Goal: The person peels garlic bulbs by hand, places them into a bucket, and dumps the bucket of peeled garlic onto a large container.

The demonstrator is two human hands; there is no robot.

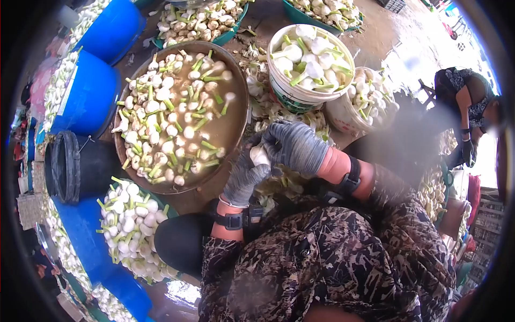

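Note:
Grey gloves cover both hands, which meet in front of my body. A pale garlic bulb (pixel 259 155) sits between them. My left hand (pixel 242 180) is closed around the bulb from the left, its thumb pressed against the lower side. Curled fingers of my right hand (pixel 300 147) pinch at the bulb's right edge; part of the fingertips is hidden. Just left of the hands stands a wide round basin (pixel 245 115) of murky water with many garlic bulbs on short green stems. Loose peels (pixel 284 188) lie beneath the hands.
A white bucket (pixel 295 96) heaped with garlic stands beyond my right hand, with another filled bucket (pixel 343 121) beside it. Blue tubs (pixel 88 99) and a black bucket (pixel 88 166) line the left. Cleaned garlic (pixel 131 225) is piled near my knee. Another person (pixel 469 102) bends at right.

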